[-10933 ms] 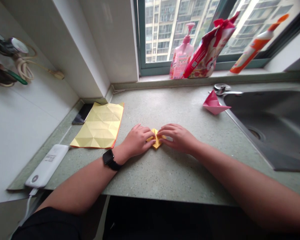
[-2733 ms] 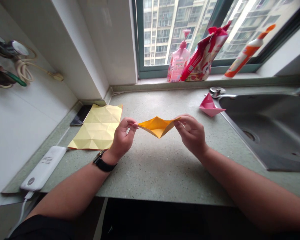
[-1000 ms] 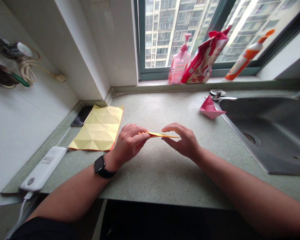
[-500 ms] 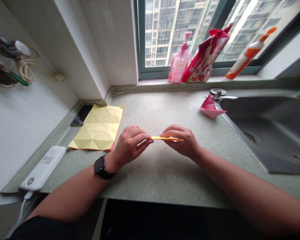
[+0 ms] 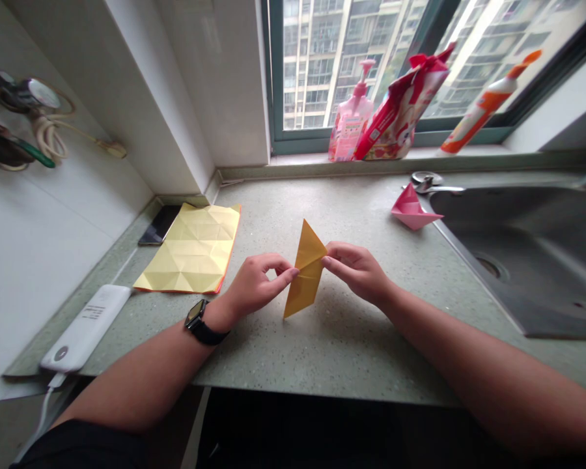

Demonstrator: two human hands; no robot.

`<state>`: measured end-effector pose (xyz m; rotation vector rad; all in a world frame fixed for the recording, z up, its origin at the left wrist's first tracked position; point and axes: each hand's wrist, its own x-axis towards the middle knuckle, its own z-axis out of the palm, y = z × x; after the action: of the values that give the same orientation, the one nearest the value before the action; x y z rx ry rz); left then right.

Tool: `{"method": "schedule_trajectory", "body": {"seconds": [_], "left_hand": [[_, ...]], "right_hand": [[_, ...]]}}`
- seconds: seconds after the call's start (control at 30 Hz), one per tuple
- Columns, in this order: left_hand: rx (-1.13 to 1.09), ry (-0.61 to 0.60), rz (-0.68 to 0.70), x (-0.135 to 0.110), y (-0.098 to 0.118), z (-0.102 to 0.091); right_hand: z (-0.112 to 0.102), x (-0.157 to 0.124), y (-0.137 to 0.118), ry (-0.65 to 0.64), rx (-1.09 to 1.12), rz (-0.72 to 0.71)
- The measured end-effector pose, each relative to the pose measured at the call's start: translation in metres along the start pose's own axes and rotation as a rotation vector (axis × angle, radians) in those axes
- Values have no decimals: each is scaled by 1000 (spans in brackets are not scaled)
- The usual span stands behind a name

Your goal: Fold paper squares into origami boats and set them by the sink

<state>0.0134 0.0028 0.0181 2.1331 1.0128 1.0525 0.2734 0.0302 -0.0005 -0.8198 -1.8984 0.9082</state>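
Yellow paper pinched between two hands above the counter

The left hand [image 5: 261, 283] and the right hand [image 5: 356, 270] share a folded yellow paper [image 5: 306, 270], set roughly midway between the counter's [image 5: 273, 365] front and back edges. The left fingers are narrow, thumb and forefinger closed on the paper's left side; the right fingers pinch the corner on its right side. The paper is tilted, one point aimed at the back edge and another at the front edge (whether that nearer point touches the counter, I cannot tell). Creases cross its middle.

A black watch [image 5: 195, 316] circles the left wrist. Near the counter's back left corner lie creased, pale yellow sheets [image 5: 188, 251], orange showing at their rim, and beside them, toward the left edge, a dark phone [image 5: 157, 226]. A white power bank [image 5: 88, 329] rests by the front left corner, its cable [image 5: 43, 410] hanging past the front edge.

Toward the back edge on the right, a pink paper boat [image 5: 411, 210] sits at the sink's [image 5: 532, 260] rear left corner, just in front of the tap [image 5: 427, 182]. Behind the back edge, the sill [image 5: 300, 159] carries a pink pump bottle [image 5: 350, 133], a red bag [image 5: 405, 111] and an orange bottle [image 5: 486, 111].
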Motion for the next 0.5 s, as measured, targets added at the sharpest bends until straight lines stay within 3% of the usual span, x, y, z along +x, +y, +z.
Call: {"method": "schedule_trajectory", "body": {"seconds": [0.13,0.23,0.37,0.5], "left_hand": [[-27,-37,-205,4,-10,5],[52,-38,-318,8,-21,8],[278,-67,-373,13,-27,13],[450,-144,-330,15,-26,15]], "right_hand": [[4,1,12,82,-100,80],[6,0,19,158,-336,7],[11,-5,20,-50,-568,-114],[20,-10,23,-251,-726,-106]]}}
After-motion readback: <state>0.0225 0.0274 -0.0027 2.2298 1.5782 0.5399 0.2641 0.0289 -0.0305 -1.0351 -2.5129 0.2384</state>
